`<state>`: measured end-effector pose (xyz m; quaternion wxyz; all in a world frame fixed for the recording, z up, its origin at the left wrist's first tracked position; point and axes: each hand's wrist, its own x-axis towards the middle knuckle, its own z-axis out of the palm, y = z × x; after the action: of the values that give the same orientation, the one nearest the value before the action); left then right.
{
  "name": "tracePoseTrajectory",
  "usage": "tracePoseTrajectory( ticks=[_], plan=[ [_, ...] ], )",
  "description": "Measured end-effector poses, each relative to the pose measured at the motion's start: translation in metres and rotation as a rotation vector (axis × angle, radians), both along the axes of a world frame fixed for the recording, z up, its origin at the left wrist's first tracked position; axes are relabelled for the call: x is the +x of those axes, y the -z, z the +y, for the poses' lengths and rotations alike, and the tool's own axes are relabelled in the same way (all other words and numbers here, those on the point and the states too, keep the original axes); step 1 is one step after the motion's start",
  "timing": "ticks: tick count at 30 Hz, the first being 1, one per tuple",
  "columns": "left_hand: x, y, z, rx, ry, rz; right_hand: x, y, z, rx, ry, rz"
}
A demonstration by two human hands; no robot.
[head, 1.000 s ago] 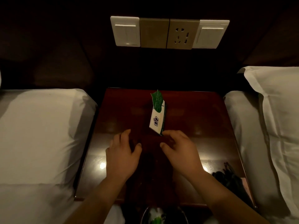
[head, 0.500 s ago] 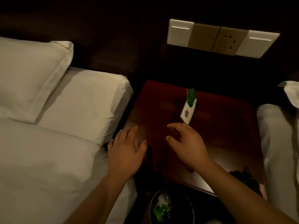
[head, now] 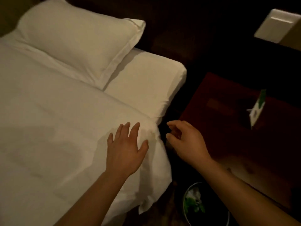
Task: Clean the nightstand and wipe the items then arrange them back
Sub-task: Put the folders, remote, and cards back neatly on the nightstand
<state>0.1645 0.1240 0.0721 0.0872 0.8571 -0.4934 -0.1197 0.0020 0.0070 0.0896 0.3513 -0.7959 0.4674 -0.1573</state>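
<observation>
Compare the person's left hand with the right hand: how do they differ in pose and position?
The left hand has straight, spread fingers; the right hand has loosely curled fingers. The left hand lies over the white bedcover; the right hand is between the bedcover's edge and the nightstand. Both are bare and hold nothing.

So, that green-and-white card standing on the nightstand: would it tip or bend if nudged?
Probably tips easily: the green-and-white card stands on a narrow edge on the nightstand. It looks thin, so likely light and bendable.
</observation>
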Motion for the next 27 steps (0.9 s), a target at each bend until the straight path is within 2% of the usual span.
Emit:
tracePoseTrajectory(
  ticks=[17,27],
  plan=[
    [0.176,0.003,0.253,0.035,-0.467,0.020,0.245,0.003,0.200,0.040,-0.500,-0.019],
    [0.244,0.009,0.361,0.004,-0.631,0.056,0.332,-0.002,0.292,0.042,-0.635,0.028]
  ],
)
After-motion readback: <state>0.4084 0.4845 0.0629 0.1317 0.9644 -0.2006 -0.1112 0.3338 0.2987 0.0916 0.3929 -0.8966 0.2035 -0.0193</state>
